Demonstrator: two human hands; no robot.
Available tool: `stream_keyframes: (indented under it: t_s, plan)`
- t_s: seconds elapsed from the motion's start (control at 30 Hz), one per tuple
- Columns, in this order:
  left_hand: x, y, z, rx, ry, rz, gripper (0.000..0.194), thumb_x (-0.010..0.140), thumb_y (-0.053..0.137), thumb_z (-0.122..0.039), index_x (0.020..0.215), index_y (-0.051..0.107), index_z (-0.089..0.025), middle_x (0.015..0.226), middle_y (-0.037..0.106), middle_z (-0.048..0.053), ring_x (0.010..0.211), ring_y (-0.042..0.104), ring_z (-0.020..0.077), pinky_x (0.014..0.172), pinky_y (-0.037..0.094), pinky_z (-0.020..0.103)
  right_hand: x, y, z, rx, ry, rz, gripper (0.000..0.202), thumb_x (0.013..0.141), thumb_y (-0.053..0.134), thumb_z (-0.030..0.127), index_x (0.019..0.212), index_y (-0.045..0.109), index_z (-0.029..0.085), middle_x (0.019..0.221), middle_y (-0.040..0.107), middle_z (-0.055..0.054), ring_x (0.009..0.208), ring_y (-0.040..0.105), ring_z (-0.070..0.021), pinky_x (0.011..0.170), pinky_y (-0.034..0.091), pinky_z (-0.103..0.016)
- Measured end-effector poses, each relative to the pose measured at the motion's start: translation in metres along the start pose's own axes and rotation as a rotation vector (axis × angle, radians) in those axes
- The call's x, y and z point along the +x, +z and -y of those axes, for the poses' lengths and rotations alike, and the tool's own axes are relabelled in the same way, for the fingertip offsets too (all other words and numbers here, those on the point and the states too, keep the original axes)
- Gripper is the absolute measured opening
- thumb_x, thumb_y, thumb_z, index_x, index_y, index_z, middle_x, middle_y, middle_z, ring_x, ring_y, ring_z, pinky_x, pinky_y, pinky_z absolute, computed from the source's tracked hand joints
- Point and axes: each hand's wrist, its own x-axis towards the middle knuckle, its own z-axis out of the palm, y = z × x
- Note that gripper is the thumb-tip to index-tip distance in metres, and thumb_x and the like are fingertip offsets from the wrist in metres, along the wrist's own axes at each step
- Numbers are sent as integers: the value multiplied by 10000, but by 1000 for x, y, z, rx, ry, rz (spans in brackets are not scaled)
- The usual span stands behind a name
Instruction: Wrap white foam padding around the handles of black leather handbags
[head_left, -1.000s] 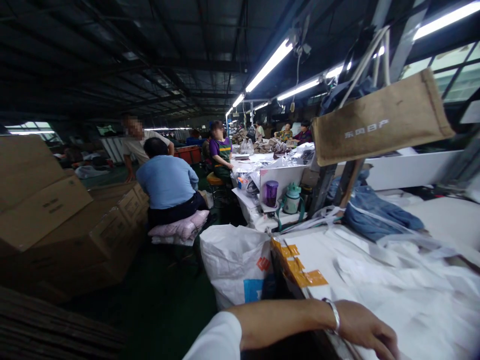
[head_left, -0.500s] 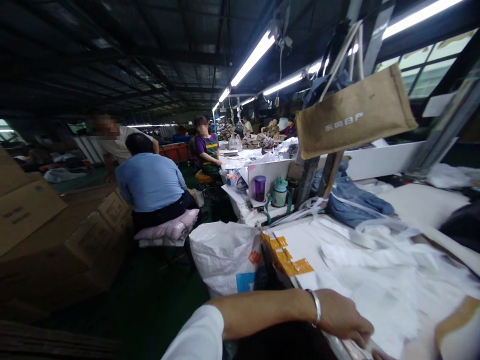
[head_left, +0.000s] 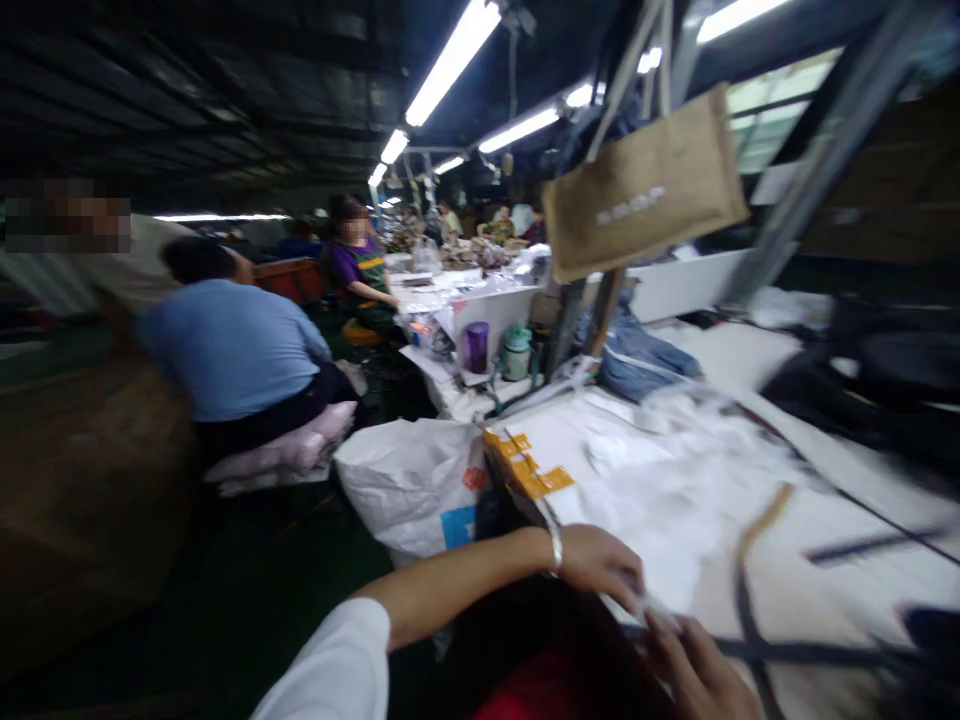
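My left hand (head_left: pixel 596 566), with a silver bracelet at its wrist, is at the near edge of the white worktable (head_left: pixel 810 610). Its fingers are closed on something small and whitish, too blurred to name. Close on its right, my right hand (head_left: pixel 697 668) reaches in from the bottom, fingers bent toward the same spot and smeared by motion. Dark straps (head_left: pixel 817 652) lie on the table beside my right hand. Beyond both hands spreads a heap of thin white material (head_left: pixel 660 500).
Orange tape (head_left: pixel 529 465) covers the table's corner. A white sack (head_left: pixel 412 475) stands left of it. Behind are a purple cup (head_left: pixel 476 346), a green bottle (head_left: pixel 517 352) and a hanging brown bag (head_left: pixel 645 190). A person in blue (head_left: pixel 244 350) sits left; others are further back.
The view has swung right, shifting the room leftward. My right hand has come into fuller view beside my left hand, and the dark straps now show on the table.
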Motion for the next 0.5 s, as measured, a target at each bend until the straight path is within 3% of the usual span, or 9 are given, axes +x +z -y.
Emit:
stream_keyframes:
  t_s: [0.07, 0.17, 0.3, 0.4, 0.5]
  plan:
    - [0, 5, -8, -121, -61, -78, 209, 692, 669, -277, 892, 638, -227, 848, 640, -16, 803, 574, 161, 681, 424, 225, -8, -4, 3, 2, 5, -5, 420, 828, 378, 585, 784, 597, 229, 693, 672, -40, 638, 618, -202, 573, 464, -262]
    - [11, 16, -7, -304, -118, -23, 291, 685, 630, -232, 974, 618, -198, 791, 626, -25, 685, 561, 132, 598, 431, 206, -4, -3, 1, 28, 9, -87, 420, 869, 346, 552, 735, 553, 212, 631, 639, -14, 584, 590, -166, 548, 432, -234]
    - [16, 35, -5, -437, -196, -9, 244, 714, 560, -238, 944, 609, -171, 706, 593, -39, 566, 510, 97, 497, 393, 181, -6, 3, -6, 63, 50, -132, 381, 896, 345, 501, 732, 526, 208, 609, 632, 7, 530, 575, -132, 510, 398, -205]
    - [12, 41, -1, -437, -182, -42, 158, 713, 573, -240, 843, 625, -167, 669, 600, -43, 604, 523, 101, 550, 399, 183, -10, 7, -10, 60, 53, -73, 370, 918, 317, 458, 756, 528, 201, 606, 635, 10, 500, 567, -120, 495, 379, -198]
    - [8, 40, 10, -385, -187, -74, 103, 732, 562, -247, 749, 627, -169, 642, 604, -42, 619, 532, 105, 587, 400, 187, -7, -3, -11, -10, 12, 32, 334, 915, 348, 424, 779, 546, 192, 620, 640, 7, 510, 571, -120, 502, 369, -198]
